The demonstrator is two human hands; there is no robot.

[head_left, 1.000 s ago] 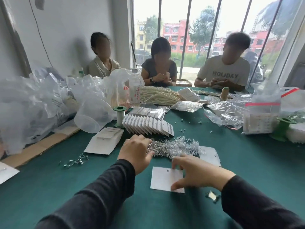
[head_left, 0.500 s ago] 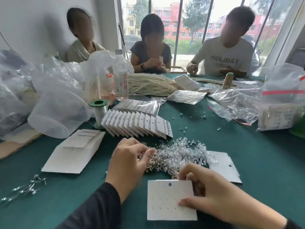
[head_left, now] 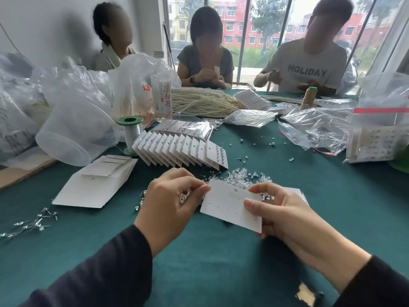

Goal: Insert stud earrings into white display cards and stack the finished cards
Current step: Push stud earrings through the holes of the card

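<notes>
Blank display card [head_left: 228, 207] held above counter [head_left: 221, 267]; right hand [head_left: 285, 216] pinches its right edge. Left hand [head_left: 172, 202] curled at card's left edge, apparently gripping several stud earrings [head_left: 184, 197]. Card light, thin, bendy: hold by edges. Studs tiny, slippery.

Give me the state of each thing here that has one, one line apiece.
white card: held up, tilted, no studs showing in its holes.
right hand: grips the card's right end.
left hand: pinches stud earrings at the card's left corner.
finished cards: fanned, overlapping, studs in.
bottle: upright, capped.
spool: upright.
plastic tub: lying on its side.
</notes>
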